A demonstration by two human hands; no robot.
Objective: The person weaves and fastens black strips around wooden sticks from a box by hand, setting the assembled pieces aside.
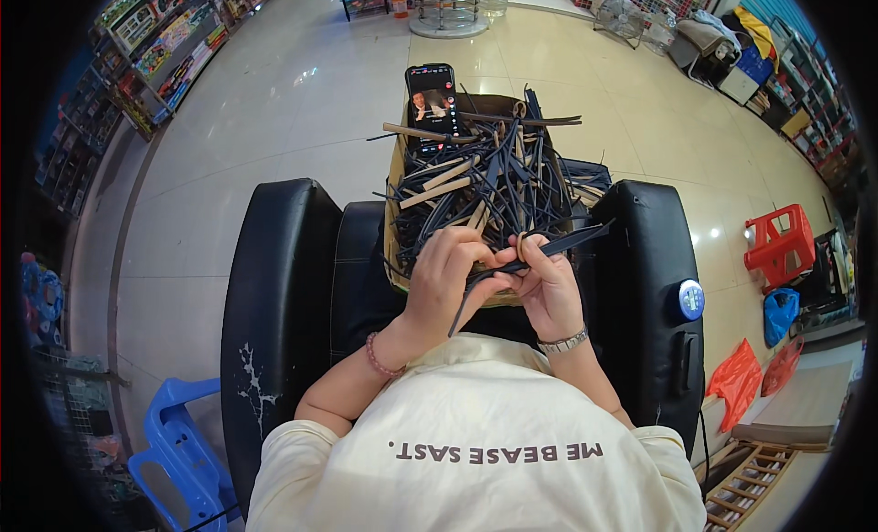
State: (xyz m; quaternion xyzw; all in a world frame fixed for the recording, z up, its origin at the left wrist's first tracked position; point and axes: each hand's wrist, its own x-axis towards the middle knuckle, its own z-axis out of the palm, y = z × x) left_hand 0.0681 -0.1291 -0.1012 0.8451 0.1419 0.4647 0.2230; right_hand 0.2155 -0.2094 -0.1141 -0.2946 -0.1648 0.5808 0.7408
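My left hand (448,274) and my right hand (549,288) meet over the near edge of a carton (394,180) on my lap. A long, flat black strap (580,237) lies between my closed fingers, one wide end pointing up to the right and a thinner end hanging below my left hand. My right fingers also have a small tan loop (520,249) by the strap. The carton is heaped with tangled black straps (512,180), some with tan faces showing. Part of the strap is hidden by my fingers.
A lit phone (433,102) leans at the carton's far left. Black chair armrests (274,285) flank me; the right one has a round blue-lit dial (690,300). A blue plastic stool (183,441) stands at left, a red stool (779,246) at right. Stocked shelves (160,43) line the left.
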